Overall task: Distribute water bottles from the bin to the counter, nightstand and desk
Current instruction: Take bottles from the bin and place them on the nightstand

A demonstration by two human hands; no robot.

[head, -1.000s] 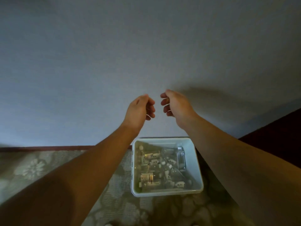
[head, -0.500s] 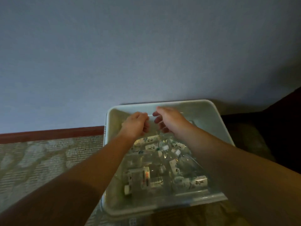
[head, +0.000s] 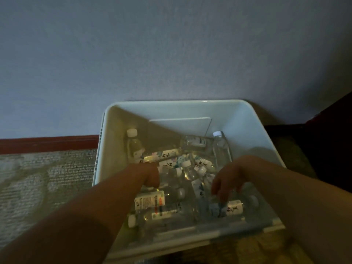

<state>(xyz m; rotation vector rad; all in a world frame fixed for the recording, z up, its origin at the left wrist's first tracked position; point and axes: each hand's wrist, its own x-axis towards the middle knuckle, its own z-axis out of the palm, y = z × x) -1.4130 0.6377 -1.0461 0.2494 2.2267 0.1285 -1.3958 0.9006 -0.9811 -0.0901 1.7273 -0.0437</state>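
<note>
Down in the lower middle of the frame, both forearms reaching into the white bin (head: 249, 126). Left hand (head: 151, 176) low among the water bottles (head: 182, 180), fingers hidden, grip impossible to tell. Right hand (head: 227, 180) over the pile at lower right, fingers spread and pointing down, clamped on nothing visible. Farther up, two bottles leaning against the bin's far corners. Beyond, patterned carpet (head: 38, 178), red baseboard (head: 47, 143), grey wall (head: 171, 44).
</note>
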